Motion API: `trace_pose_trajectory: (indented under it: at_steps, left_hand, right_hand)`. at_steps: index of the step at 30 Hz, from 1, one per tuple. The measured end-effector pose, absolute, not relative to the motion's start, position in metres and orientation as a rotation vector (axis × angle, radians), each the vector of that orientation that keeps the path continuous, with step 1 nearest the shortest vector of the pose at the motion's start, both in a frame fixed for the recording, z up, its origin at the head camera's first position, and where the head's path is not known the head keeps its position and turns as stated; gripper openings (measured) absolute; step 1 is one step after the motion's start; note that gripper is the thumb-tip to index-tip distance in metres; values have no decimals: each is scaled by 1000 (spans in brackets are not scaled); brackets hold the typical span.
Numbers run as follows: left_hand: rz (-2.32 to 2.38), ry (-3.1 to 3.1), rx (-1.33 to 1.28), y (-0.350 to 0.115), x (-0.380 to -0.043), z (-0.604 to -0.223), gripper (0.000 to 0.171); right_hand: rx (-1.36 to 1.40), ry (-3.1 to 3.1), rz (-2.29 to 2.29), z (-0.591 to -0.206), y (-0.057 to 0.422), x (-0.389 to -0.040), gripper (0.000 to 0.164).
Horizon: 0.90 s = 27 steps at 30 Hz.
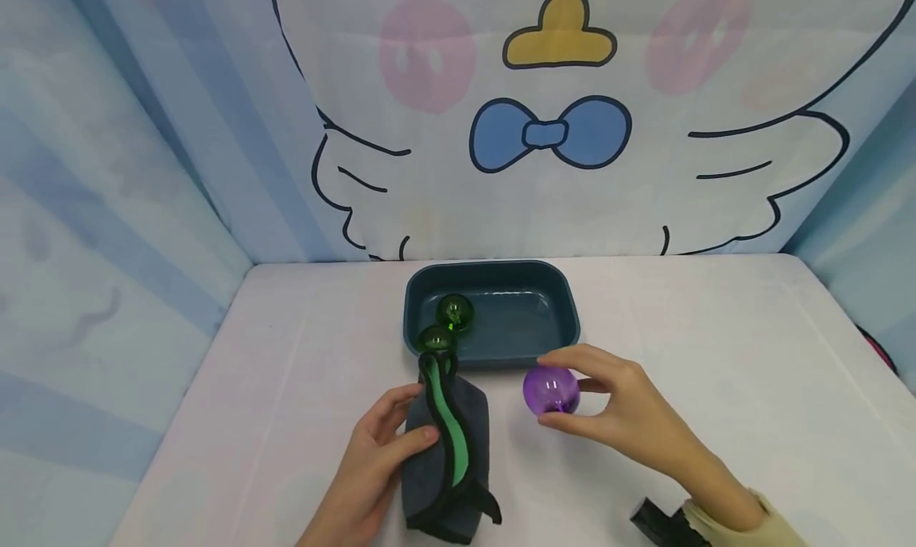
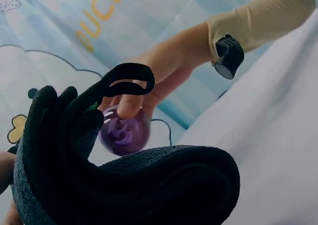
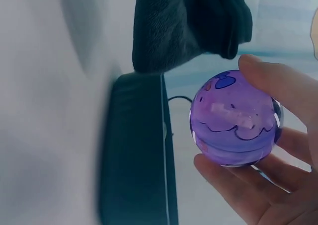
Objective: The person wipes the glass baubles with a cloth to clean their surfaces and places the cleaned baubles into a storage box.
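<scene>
My left hand point(image 1: 379, 459) grips a dark grey fabric pouch point(image 1: 475, 451) with black edging, a strip of bright green along its middle and a black loop at the near end. The pouch's far end meets the front rim of a dark teal tray point(image 1: 529, 316). A clear purple ball point(image 1: 551, 390) is pinched between the thumb and fingers of my right hand point(image 1: 615, 404), just right of the pouch and off the table. One clear green ball point(image 1: 456, 312) lies in the tray; another green ball point(image 1: 435, 339) sits by the pouch's far tip, and I cannot tell whether they touch.
The tray stands on a pale cloth-covered table point(image 1: 308, 348) near its back edge. Behind it hangs a printed curtain point(image 1: 429, 189) with a cartoon duck, and more curtain point(image 1: 93, 292) closes the left side. A black band point(image 2: 228, 56) with a device is on the right wrist.
</scene>
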<state>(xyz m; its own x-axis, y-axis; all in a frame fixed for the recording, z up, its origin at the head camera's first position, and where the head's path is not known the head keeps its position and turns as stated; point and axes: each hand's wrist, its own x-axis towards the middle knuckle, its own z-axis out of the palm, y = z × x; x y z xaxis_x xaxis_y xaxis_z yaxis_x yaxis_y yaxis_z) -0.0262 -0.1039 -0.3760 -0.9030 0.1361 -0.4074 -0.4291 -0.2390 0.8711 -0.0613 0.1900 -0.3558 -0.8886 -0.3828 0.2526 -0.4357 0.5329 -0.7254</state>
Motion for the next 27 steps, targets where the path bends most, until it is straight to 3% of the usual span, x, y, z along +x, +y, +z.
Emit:
trace_pose_trajectory:
  at_steps: [27]
  left_hand:
    - [2316, 1553, -189, -79, -36, -365, 58]
  right_hand:
    - [1051, -2370, 1472, -345, 145, -66, 59]
